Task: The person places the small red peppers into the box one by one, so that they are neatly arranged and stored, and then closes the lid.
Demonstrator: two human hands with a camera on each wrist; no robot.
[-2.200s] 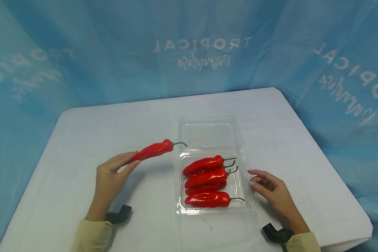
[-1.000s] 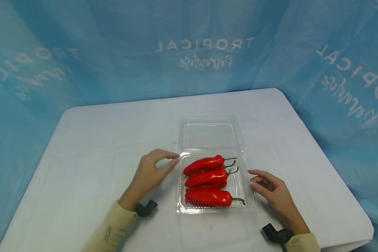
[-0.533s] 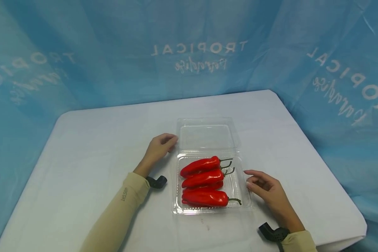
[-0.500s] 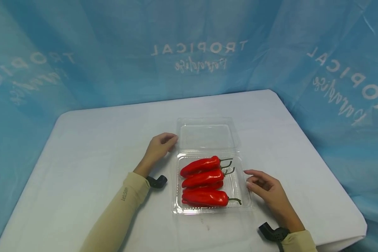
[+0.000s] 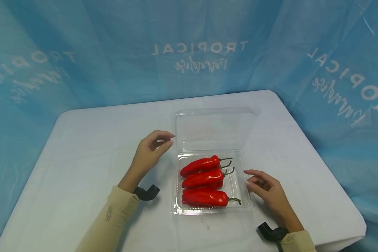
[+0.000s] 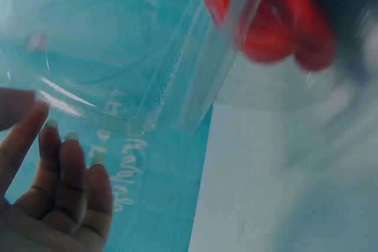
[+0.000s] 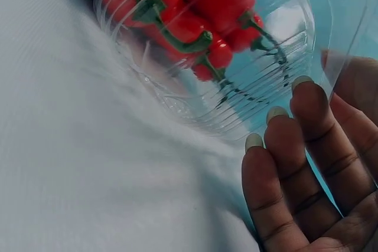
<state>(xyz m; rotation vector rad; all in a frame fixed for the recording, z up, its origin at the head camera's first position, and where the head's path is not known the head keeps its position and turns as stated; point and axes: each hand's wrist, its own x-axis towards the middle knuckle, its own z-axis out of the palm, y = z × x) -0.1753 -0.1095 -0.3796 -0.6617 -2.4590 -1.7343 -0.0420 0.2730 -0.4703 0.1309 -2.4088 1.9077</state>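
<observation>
A clear plastic clamshell container [image 5: 237, 185] lies on the table with several red peppers [image 5: 208, 198] side by side in its base, green stems to the right. Its hinged lid [image 5: 208, 127] is tilted up at the far side. My left hand [image 5: 147, 152] pinches the lid's left edge between thumb and index finger; in the left wrist view the other fingers of the left hand [image 6: 56, 187] hang loosely curved. At the container's right rim, my right hand [image 5: 269, 190] holds the edge between thumb and forefinger, as the right wrist view shows beside the peppers [image 7: 189, 16].
The table has a white cover [image 5: 91, 157], with its far edge against a blue printed curtain [image 5: 195, 80]. Black wrist cameras [image 5: 148, 192] sit on both wrists. Bare table cover extends left and right of the container.
My left hand laid its pepper among the others, let go, and moved to the lid's left edge. The lid has risen from lying flat. The right hand stays at the rim.
</observation>
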